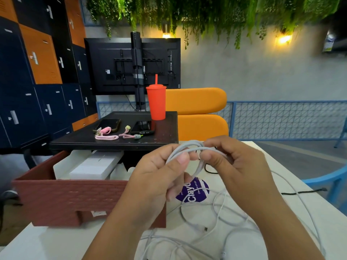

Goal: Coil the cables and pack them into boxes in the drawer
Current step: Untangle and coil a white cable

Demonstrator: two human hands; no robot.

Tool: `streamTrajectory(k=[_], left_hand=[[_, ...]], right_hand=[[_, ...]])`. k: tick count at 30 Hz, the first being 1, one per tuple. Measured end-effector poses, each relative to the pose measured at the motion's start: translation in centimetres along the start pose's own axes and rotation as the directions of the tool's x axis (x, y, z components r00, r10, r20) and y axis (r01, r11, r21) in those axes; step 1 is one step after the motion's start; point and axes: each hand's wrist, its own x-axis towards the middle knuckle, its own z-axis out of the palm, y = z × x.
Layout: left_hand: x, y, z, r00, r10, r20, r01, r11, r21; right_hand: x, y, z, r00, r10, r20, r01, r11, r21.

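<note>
A small coil of white cable is held up over the white table. My left hand pinches the coil's left side with thumb over fingers. My right hand grips its right side. More white cable lies in loose tangled loops on the table below, one end with a connector. To the left, the brown drawer stands pulled open, with white boxes inside.
A black top over the drawer carries an orange cup with straw, two phones and pink cords. A black cable lies at the table's right edge. A purple sticker marks the table. Lockers stand on the left.
</note>
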Motion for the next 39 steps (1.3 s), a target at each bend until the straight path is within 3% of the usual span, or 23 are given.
streamTrajectory(k=[4, 8, 13, 20, 23, 27, 34, 39], left_hand=[[0.1, 0.2, 0.3, 0.996, -0.078, -0.050, 0.065, 0.970, -0.234], [0.2, 0.0, 0.5, 0.993, -0.102, -0.059, 0.084, 0.965, -0.248], [0.5, 0.2, 0.5, 0.987, -0.146, -0.071, 0.119, 0.947, -0.297], [0.4, 0.7, 0.3, 0.976, -0.202, -0.077, 0.145, 0.877, -0.458], [0.4, 0.8, 0.5, 0.973, -0.205, -0.107, 0.132, 0.873, -0.470], [0.5, 0.4, 0.6, 0.973, -0.203, -0.112, 0.126, 0.868, -0.480], [0.3, 0.3, -1.8, 0.983, -0.153, 0.102, 0.175, 0.945, -0.275], [0.3, -0.1, -2.0, 0.986, -0.141, 0.086, 0.163, 0.907, -0.389]], right_hand=[[-0.3, -0.2, 0.3, 0.982, 0.049, 0.180, -0.044, 0.999, -0.031], [-0.4, -0.6, 0.5, 0.971, 0.101, 0.216, -0.063, 0.982, -0.178], [-0.3, -0.4, 0.7, 0.978, 0.074, 0.193, -0.027, 0.972, -0.234], [-0.4, -0.4, 0.7, 0.971, 0.053, 0.235, -0.032, 0.995, -0.093], [-0.5, -0.5, 0.9, 0.952, 0.081, 0.294, -0.073, 0.997, -0.038], [-0.5, -0.4, 1.4, 0.962, 0.084, 0.259, -0.081, 0.996, -0.023], [-0.3, -0.2, 1.3, 0.964, 0.089, 0.249, -0.083, 0.996, -0.037], [-0.2, -0.5, 1.0, 0.954, 0.100, 0.283, -0.122, 0.991, 0.061]])
